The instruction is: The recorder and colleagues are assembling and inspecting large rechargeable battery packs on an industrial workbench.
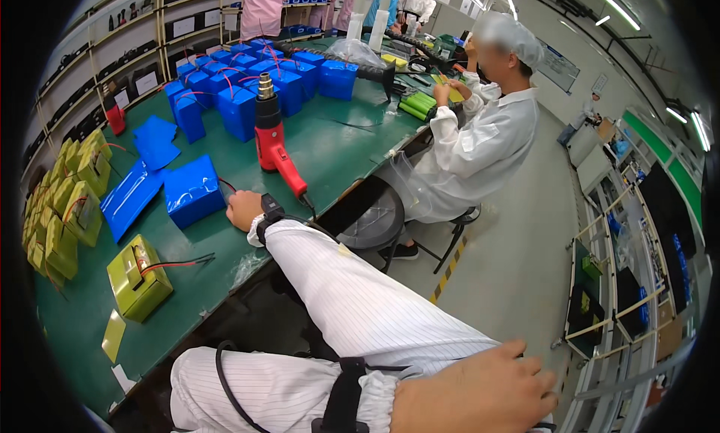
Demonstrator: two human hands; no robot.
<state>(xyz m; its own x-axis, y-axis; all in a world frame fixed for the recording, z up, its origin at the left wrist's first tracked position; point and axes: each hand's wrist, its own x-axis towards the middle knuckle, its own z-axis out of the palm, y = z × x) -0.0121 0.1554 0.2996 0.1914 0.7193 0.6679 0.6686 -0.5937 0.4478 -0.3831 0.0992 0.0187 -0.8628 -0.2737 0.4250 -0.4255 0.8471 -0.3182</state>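
Blue pack [195, 190] by right hand [244, 209], sleeve [360, 290] by left hand [476, 390]; unclear if fingers [531, 366] grip; labels [146, 83] unreadable.

No words or numbers can be read. White paper sheets, seemingly labels, are fixed to dark bins on the shelving [94, 46] at the left, one sheet [146, 83] on a lower bin and another [182, 27] higher up. A framed board [556, 67] and a small pale sign [600, 83] hang on the far wall, their content too small to make out.
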